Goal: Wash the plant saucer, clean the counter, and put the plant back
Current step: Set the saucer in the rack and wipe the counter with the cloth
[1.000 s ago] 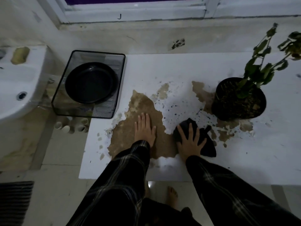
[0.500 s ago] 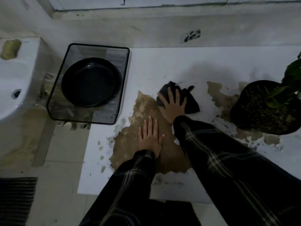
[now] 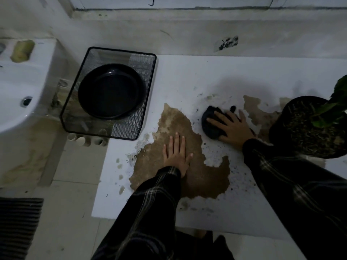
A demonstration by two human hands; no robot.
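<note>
On the white counter (image 3: 197,72) spreads a large brown muddy stain (image 3: 176,119) with dark soil specks around it. My left hand (image 3: 176,154) lies flat on the stain, fingers straight. My right hand (image 3: 231,126) presses a dark cloth (image 3: 210,124) flat against the counter just right of the stain, fingers spread over it. The black plant saucer (image 3: 110,91) sits inside a black wire mesh basket (image 3: 148,102) at the counter's left end. The potted plant (image 3: 304,132) in its black pot stands at the right, with green leaves above it.
A white sink (image 3: 20,87) is on the left, with a yellowish sponge (image 3: 22,50) at its back edge. A smaller brown stain (image 3: 257,111) lies beside the pot. A dark ribbed mat (image 3: 16,226) covers the tiled floor at lower left. The wall ledge runs behind the counter.
My right hand has slid the cloth to the right and slightly nearer, from the stain's top edge toward the pot. My left hand stays flat on the stain.
</note>
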